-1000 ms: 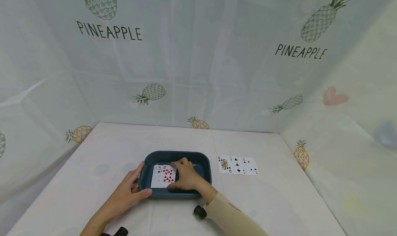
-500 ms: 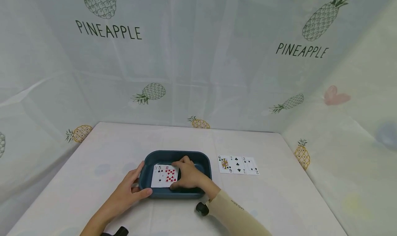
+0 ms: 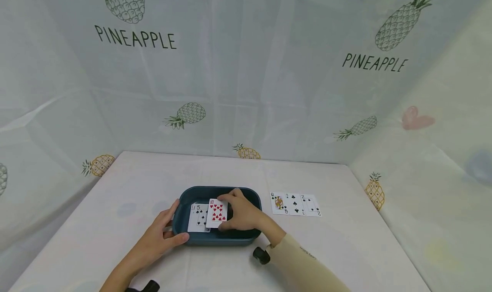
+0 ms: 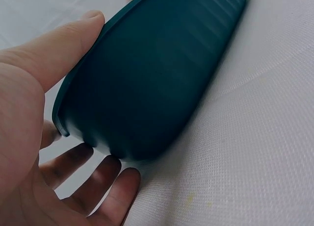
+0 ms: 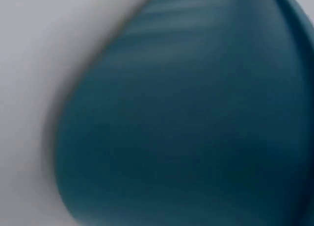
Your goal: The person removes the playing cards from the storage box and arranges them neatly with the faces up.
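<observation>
My right hand (image 3: 243, 215) pinches a ten of hearts (image 3: 216, 213) by its top and bottom edges, over the middle of a dark blue tray (image 3: 217, 242). Left of it in the tray lie overlapping playing cards (image 3: 195, 220), a five of spades on top, partly covered by the ten. My left hand (image 3: 163, 228) holds the tray's left end, thumb along the front rim and fingers around the outside. In the left wrist view the fingertips (image 4: 128, 179) touch the tray's ribbed outer wall (image 4: 147, 84). Only the tray's side (image 5: 171, 123), blurred, fills the right wrist view.
To the right of the tray, a row of three playing cards (image 3: 295, 204) lies face up on the white tablecloth (image 3: 326, 249): a queen, a three of clubs and a two. Behind the table hangs a pineapple-print cloth (image 3: 246, 70).
My right hand has slid the ten of hearts rightward and lifted it off the pile, showing more of the five of spades. The left hand stays on the tray.
</observation>
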{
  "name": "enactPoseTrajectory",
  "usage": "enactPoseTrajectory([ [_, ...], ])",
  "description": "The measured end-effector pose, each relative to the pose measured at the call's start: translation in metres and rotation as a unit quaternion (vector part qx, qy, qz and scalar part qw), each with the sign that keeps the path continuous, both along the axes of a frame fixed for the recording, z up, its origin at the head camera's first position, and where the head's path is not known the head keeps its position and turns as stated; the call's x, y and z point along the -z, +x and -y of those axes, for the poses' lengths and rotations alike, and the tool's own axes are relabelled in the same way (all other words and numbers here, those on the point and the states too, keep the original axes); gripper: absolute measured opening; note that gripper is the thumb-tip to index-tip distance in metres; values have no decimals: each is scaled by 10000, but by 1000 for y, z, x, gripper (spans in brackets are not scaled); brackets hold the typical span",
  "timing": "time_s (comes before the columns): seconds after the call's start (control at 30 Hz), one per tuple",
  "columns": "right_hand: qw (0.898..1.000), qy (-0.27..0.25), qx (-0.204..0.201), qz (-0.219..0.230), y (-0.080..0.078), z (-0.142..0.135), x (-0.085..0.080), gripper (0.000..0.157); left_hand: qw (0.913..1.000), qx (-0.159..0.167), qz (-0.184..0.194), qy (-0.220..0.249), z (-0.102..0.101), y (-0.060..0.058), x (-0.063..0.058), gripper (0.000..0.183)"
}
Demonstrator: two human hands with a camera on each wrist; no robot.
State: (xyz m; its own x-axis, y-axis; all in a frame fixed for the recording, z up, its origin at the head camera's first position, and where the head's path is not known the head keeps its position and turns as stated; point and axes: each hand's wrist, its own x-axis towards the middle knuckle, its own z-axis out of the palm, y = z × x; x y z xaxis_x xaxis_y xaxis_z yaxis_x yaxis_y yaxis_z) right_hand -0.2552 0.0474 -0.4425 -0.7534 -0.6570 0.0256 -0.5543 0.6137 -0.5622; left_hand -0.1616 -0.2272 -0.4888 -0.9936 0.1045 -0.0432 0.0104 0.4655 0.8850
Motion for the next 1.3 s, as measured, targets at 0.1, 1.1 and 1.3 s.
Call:
enactPoseTrajectory([
  [0.1, 9999, 9, -152, -29, -2, -9, -11, 80, 10000, -7, -3, 49, 0, 0, -1, 97],
  [1.1, 9987, -55, 512, -68, -29, -188, -43, 87, 9996, 97, -256, 87, 2, -3, 6, 96],
  [1.3, 9973, 182, 707, 68, -38, -233, -37, 85, 9998, 61, -205, 50, 2, -1, 5, 96],
])
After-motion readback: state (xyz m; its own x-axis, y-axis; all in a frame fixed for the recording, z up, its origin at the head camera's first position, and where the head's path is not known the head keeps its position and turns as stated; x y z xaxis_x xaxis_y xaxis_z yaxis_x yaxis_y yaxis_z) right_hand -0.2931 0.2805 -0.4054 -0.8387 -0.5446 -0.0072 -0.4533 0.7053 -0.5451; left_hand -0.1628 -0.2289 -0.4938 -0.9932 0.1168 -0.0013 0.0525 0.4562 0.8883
